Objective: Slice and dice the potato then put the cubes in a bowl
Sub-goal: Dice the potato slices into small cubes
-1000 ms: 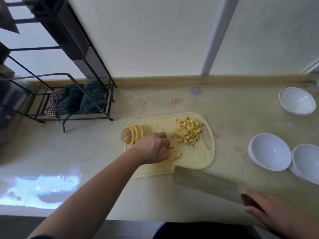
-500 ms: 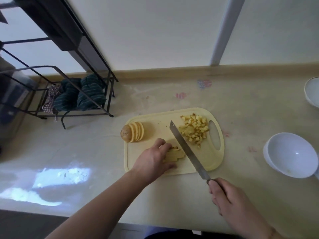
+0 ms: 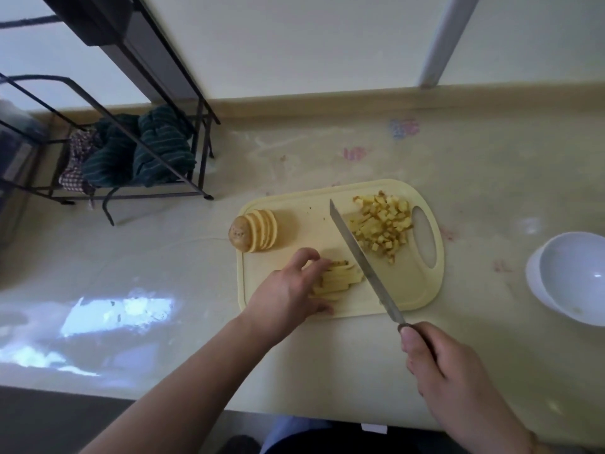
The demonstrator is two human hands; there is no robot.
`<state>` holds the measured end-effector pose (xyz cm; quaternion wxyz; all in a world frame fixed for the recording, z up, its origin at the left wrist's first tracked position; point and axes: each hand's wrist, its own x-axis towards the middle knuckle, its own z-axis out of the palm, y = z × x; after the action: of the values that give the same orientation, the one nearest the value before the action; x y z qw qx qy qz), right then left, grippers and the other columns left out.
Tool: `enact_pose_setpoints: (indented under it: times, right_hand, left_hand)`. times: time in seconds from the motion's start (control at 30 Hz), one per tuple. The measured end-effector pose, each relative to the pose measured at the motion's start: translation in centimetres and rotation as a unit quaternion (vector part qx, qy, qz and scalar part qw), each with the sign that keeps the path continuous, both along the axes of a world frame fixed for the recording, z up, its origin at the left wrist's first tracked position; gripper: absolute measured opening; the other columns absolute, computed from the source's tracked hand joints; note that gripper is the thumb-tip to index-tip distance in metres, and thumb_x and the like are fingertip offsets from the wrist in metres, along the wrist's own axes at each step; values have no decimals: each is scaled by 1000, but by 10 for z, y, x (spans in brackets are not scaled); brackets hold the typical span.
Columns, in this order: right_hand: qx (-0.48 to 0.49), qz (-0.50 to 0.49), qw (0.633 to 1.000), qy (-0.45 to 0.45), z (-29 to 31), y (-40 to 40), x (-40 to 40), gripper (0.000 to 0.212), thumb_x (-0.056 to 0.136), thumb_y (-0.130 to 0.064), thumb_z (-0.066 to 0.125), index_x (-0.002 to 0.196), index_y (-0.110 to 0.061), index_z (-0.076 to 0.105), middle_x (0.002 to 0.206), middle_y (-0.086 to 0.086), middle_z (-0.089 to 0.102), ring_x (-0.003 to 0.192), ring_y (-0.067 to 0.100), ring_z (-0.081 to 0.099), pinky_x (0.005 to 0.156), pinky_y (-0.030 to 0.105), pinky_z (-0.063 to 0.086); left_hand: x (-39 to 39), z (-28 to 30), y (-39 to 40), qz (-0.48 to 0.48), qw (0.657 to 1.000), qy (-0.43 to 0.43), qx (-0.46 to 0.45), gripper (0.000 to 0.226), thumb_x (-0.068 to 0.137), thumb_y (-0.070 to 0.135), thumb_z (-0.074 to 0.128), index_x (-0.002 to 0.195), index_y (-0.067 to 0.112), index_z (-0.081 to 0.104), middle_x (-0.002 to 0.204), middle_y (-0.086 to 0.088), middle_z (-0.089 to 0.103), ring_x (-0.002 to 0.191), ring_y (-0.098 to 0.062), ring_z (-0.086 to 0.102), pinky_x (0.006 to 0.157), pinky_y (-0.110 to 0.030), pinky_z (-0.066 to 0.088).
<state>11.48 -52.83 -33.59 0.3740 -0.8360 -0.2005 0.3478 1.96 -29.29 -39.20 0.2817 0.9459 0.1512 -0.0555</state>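
The potato sticks (image 3: 339,279) are lying on the board (image 3: 314,224), near its front edge. The left hand (image 3: 289,291) is covering their left ends, so their full length is hidden. The fingers are curling down onto the sticks and holding them in place, and the thumb is resting on the board.

The knife (image 3: 363,262) is lying slantwise across the board, just right of the sticks. Whether its edge is touching them is hard to tell. The right hand (image 3: 458,385) is gripping the handle tight, and the fist is hiding nearly all of the handle.

The cubes (image 3: 383,226) are sitting in a pile on the right part of the board, beside its handle hole. The slices (image 3: 260,229) are leaning together at the board's left edge, with the brown end piece sticking out over it.

The bowl (image 3: 569,278) is standing on the tabletop (image 3: 163,257), well to the right of the board, and the picture edge is cutting it off. It is white.

The tabletop is pale and shiny, and light is shining on its left part. A few faint pink and blue marks are showing near the wall. A black wire rack (image 3: 131,132) is standing at the back left, with dark striped cloths (image 3: 140,158) lying in it. The wall (image 3: 294,44) behind is white.
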Motion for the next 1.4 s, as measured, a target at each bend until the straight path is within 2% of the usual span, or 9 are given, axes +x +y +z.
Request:
enact_pose_setpoints:
  times: [0.23, 0.43, 0.67, 0.87, 0.97, 1.1, 1.2, 1.3, 1.4]
  right_hand:
    - [-7, 6, 1000, -17, -4, 3, -8, 39, 76, -71, 28, 78, -39, 51, 63, 10, 58, 45, 11, 49, 53, 31, 41]
    - [8, 45, 999, 3, -5, 20, -5, 28, 91, -47, 41, 70, -31, 50, 52, 4, 50, 43, 8, 43, 48, 28, 37]
    - [8, 23, 999, 46, -2, 32, 7, 36, 81, -62, 35, 77, -31, 52, 50, -1, 45, 43, 9, 38, 49, 31, 35]
    - [19, 11, 998, 61, -2, 38, 15, 49, 79, -70, 34, 78, -24, 51, 51, -3, 47, 42, 8, 38, 48, 28, 33]
    - [15, 2, 998, 61, 1, 33, 13, 50, 80, -71, 35, 78, -24, 52, 50, -2, 47, 43, 8, 38, 50, 29, 34]
    - [17, -7, 998, 65, 6, 23, 4, 56, 74, -77, 35, 83, -24, 54, 51, 1, 46, 44, 9, 38, 51, 33, 35]
    - [10, -8, 998, 66, 10, 18, 1, 72, 66, -89, 31, 85, -22, 53, 54, 4, 48, 45, 9, 39, 52, 31, 36]
    - [-2, 1, 998, 63, 13, 18, 2, 74, 62, -91, 28, 83, -25, 52, 54, 5, 49, 43, 8, 40, 50, 29, 36]
    - [-18, 26, 999, 31, 16, 20, 7, 64, 65, -89, 26, 81, -31, 50, 54, 2, 52, 43, 7, 44, 48, 25, 38]
  left_hand:
    - [0, -9, -10, 45, 998, -23, -33, 54, 78, 23, 79, 127, 6, 65, 129, -11, 57, 63, -32, 63, 64, -44, 59]
    - [3, -11, -19, 94, 995, -30, -27, 59, 76, 21, 87, 130, 8, 65, 126, -10, 56, 63, -35, 66, 61, -44, 59]
    - [14, -3, -36, 139, 990, -27, 8, 54, 76, 20, 88, 122, 3, 65, 121, -15, 58, 60, -42, 65, 50, -40, 56]
    - [25, 4, -44, 196, 980, -20, 9, 54, 85, 29, 81, 129, 6, 61, 128, -13, 53, 76, -45, 67, 64, -44, 55]
    - [25, 9, -40, 167, 986, 7, 21, 56, 91, 40, 74, 134, 11, 55, 130, -8, 49, 85, -40, 67, 64, -41, 51]
    - [19, 5, -21, 61, 989, -37, 131, 60, 82, 53, 75, 125, 15, 58, 119, -4, 55, 88, -27, 63, 56, -36, 54]
    - [19, -9, -7, -43, 983, -121, 131, 50, 85, 40, 74, 123, 9, 64, 122, -8, 62, 98, -29, 58, 79, -44, 56]
    - [23, -20, -3, -76, 973, -187, 116, 33, 91, 27, 71, 115, 4, 71, 118, -13, 66, 95, -32, 60, 82, -42, 55]
    - [25, -25, -8, -38, 971, -210, 107, 23, 90, 19, 72, 107, 4, 74, 117, -14, 67, 95, -33, 62, 84, -40, 54]
